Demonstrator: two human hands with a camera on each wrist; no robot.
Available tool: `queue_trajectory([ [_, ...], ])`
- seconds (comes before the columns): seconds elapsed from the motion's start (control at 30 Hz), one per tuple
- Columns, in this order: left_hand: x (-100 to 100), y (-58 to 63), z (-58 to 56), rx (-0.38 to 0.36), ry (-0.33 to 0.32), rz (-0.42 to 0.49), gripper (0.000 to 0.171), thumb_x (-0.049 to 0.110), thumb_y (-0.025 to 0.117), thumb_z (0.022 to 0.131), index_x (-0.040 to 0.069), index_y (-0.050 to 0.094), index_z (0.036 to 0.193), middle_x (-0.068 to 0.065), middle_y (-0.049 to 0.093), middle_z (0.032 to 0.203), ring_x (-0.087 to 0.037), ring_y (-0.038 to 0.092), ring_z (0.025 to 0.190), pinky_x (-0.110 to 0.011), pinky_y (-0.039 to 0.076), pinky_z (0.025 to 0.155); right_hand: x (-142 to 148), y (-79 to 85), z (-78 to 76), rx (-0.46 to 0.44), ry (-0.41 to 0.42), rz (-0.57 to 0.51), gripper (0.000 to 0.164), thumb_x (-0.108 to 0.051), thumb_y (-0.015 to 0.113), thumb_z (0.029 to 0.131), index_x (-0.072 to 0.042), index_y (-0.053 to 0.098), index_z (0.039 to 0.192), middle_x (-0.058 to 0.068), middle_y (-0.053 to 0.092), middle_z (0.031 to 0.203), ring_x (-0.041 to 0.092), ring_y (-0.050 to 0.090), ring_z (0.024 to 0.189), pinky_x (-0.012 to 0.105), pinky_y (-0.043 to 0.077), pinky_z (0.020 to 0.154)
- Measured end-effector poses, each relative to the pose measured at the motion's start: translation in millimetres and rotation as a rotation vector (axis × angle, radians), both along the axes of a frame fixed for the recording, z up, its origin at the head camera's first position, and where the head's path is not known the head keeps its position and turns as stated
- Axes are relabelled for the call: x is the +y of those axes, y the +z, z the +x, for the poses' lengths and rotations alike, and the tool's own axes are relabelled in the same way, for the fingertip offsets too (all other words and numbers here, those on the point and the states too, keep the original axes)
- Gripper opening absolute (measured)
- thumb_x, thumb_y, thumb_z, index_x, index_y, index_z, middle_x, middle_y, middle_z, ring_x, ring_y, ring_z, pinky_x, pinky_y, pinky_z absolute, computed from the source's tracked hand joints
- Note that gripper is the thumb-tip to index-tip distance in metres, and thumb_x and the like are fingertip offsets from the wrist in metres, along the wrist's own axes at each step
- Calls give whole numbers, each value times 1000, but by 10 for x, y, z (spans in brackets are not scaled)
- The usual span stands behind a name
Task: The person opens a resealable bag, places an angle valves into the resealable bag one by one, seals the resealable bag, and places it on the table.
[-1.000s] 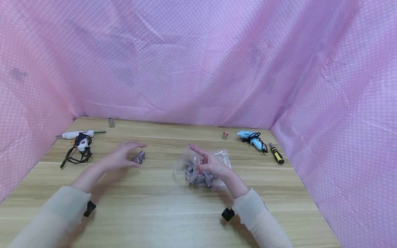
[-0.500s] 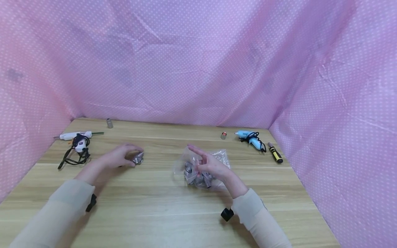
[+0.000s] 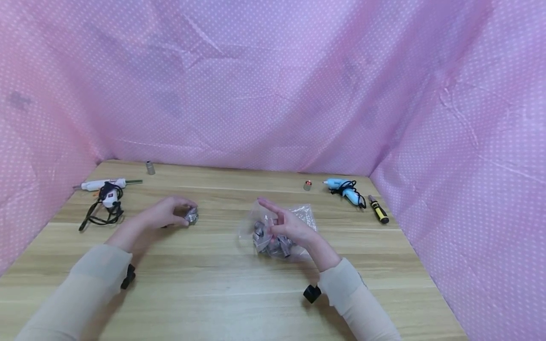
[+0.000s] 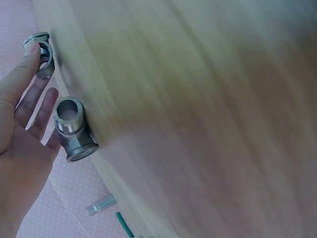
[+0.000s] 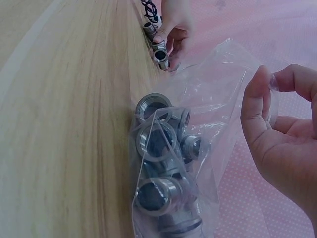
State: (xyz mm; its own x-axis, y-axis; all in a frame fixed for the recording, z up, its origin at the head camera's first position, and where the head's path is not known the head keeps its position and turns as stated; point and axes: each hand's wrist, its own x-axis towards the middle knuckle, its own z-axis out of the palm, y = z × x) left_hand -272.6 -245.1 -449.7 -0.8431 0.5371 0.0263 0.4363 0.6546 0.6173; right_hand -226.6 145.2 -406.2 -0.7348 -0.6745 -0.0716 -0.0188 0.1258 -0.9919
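Observation:
My left hand (image 3: 164, 214) pinches a shiny metal pipe fitting (image 4: 47, 64) between thumb and fingers, close over the table. A second threaded pipe fitting (image 4: 73, 131) stands on the tabletop beside the palm in the left wrist view; the hand mostly hides it in the head view. My right hand (image 3: 294, 228) pinches the rim of a clear plastic bag (image 5: 233, 69) between thumb and index finger and lifts it up. Several metal fittings (image 5: 173, 163) lie inside that bag, which rests on the wooden table (image 3: 204, 284).
A white glue gun (image 3: 95, 185) with a black cord lies at the left. Toward the back stand a grey metal cylinder (image 3: 150, 167) and a small metal piece with a red top (image 3: 307, 185). A blue glue gun (image 3: 347, 192) and a yellow-black screwdriver (image 3: 379, 211) lie at the right.
My left hand has come in from above, and its thumb and fingers have closed on the fitting. The right hand keeps holding the bag's rim in place.

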Motion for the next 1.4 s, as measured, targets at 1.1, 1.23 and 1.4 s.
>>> queue_trajectory([
  [1.1, 778, 426, 505, 20, 195, 195, 56, 20, 78, 76, 5, 57, 125, -6, 67, 90, -16, 63, 79, -27, 55, 69, -54, 51, -15, -18, -6, 29, 81, 6, 56, 84, -23, 20, 151, -4, 40, 60, 15, 50, 59, 35, 56, 64],
  [1.23, 921, 448, 564, 14, 175, 267, 56, 15, 79, 75, 6, 56, 126, -7, 66, 94, -16, 63, 81, -25, 55, 70, -60, 40, -26, -13, -6, 38, 82, 6, 57, 84, -25, 22, 151, -5, 42, 60, 14, 53, 60, 35, 57, 65],
  [1.4, 1094, 472, 614, -45, 186, 394, 57, 15, 80, 74, 8, 57, 125, -10, 64, 99, -18, 63, 83, -25, 56, 69, -64, 38, -29, -3, 6, 30, 81, 6, 56, 84, -25, 22, 151, -5, 41, 57, 17, 55, 59, 37, 57, 65],
])
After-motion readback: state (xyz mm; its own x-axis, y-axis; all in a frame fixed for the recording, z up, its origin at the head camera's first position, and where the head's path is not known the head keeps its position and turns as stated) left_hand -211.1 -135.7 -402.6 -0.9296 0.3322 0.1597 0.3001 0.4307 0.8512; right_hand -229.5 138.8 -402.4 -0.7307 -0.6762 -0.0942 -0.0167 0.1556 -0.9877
